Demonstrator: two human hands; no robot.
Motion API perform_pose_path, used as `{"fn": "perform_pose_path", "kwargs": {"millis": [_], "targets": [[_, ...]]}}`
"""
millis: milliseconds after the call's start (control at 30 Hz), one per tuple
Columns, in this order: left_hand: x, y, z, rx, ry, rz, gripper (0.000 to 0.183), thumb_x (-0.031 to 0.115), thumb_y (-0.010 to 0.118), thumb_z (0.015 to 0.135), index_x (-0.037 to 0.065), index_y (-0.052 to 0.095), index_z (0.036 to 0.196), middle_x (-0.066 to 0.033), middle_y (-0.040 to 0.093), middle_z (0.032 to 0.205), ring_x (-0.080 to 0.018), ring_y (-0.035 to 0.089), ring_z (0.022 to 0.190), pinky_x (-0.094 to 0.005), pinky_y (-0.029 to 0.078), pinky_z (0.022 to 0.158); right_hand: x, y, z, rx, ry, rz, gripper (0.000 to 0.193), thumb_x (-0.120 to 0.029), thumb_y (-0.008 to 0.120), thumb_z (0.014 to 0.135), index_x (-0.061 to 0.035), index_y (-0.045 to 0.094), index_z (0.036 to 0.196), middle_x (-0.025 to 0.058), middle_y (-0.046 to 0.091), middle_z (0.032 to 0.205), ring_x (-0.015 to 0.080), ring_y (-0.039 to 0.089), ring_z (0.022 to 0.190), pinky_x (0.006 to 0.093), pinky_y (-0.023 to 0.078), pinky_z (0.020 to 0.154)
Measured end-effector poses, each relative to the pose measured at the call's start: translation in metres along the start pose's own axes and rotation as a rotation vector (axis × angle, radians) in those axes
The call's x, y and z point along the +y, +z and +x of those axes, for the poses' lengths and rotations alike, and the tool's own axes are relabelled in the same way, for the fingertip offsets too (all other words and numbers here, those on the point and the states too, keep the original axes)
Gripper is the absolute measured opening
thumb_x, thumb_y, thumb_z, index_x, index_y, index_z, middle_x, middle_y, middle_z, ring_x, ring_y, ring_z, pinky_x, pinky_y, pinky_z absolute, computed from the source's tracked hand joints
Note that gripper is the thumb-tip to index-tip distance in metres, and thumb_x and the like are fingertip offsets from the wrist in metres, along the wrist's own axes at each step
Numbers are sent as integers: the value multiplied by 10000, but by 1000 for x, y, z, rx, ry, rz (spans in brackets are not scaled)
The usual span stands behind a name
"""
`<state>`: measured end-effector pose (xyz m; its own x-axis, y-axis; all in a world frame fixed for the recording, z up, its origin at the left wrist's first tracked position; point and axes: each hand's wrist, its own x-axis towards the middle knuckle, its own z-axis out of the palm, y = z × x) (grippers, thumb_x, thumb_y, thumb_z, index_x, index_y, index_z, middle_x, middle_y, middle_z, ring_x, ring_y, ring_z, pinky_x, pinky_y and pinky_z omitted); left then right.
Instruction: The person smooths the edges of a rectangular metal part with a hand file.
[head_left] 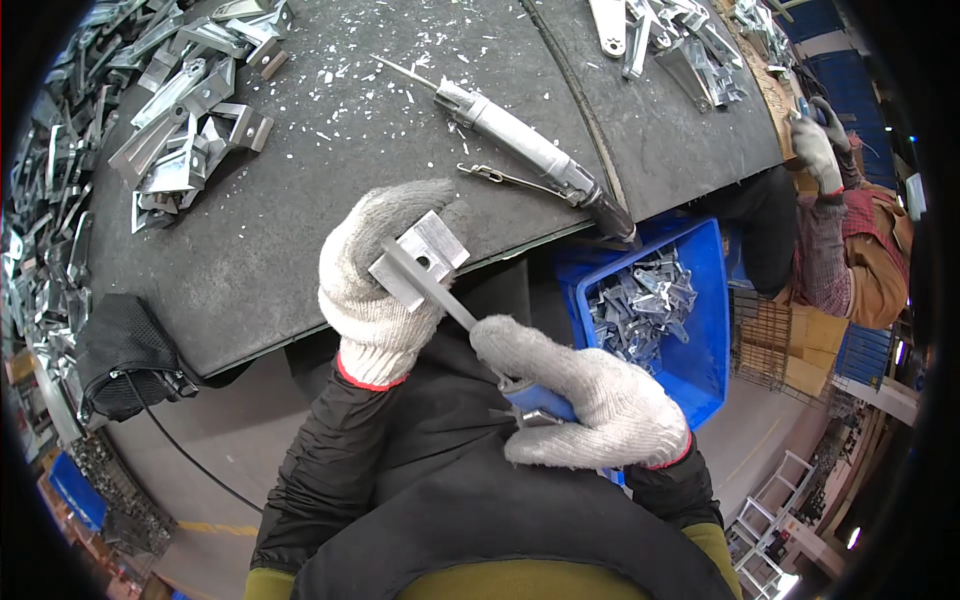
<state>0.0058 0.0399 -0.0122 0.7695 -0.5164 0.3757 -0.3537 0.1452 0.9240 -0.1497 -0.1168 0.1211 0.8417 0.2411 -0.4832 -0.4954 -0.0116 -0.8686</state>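
My left hand [365, 265], in a white knit glove with grey fingers and a red cuff edge, is closed around a small silver metal bracket [440, 243] with a round hole. My gloved right hand [610, 400] grips the blue handle of a flat file [447, 300]. The file's narrow blade lies across the bracket's face, its tip near my left fingers. Both hands are just off the table's front edge, above my lap. Beyond them on the table lies a silver handheld air tool [515, 140] with a thin pointed blade, a small metal lever-like piece beside it.
Metal brackets heap up on the dark table [270, 250] at left, with another pile [690, 50] far right. Below the right edge stands a blue bin [712, 330] of metal parts. A black mesh pouch [130, 355] hangs at the left corner. A gloved co-worker [850, 240] is at right.
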Motion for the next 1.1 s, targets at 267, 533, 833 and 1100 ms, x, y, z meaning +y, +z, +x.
{"fn": "perform_pose_path", "kwargs": {"millis": [267, 533, 833, 1100], "targets": [[5, 5, 11, 10, 53, 130, 519, 2, 874, 739, 8, 668, 1216, -87, 737, 1131, -174, 712, 1005, -321, 582, 908, -7, 14, -7, 325, -129, -520, 752, -197, 865, 808, -44, 541, 1470, 165, 670, 1332, 261, 733, 1036, 343, 578, 878], [12, 13, 23, 42, 31, 200, 397, 9, 829, 773, 9, 700, 1148, -73, 756, 1049, -137, 724, 942, -280, 583, 851, -25, 33, 0, 567, 210, -1100, 618, -260, 784, 857, -315, 588, 1440, 127, 705, 1035, 315, 705, 702, 413, 577, 606], [18, 16, 26, 53, -48, 264, 360, 20, 823, 783, 11, 709, 1124, -71, 764, 1018, -125, 729, 921, -274, 585, 831, -19, 38, 5, 601, 236, -1321, 616, -281, 772, 869, -358, 577, 1448, 122, 654, 893, 294, 666, 594, 408, 540, 513], [13, 14, 21, 83, -3, 233, 359, 21, 813, 799, 9, 701, 1140, -74, 763, 1031, -135, 730, 940, -273, 586, 833, -20, 37, 7, 615, 223, -1363, 634, -280, 775, 857, -360, 574, 1453, 122, 646, 864, 294, 664, 590, 406, 542, 513]]}}
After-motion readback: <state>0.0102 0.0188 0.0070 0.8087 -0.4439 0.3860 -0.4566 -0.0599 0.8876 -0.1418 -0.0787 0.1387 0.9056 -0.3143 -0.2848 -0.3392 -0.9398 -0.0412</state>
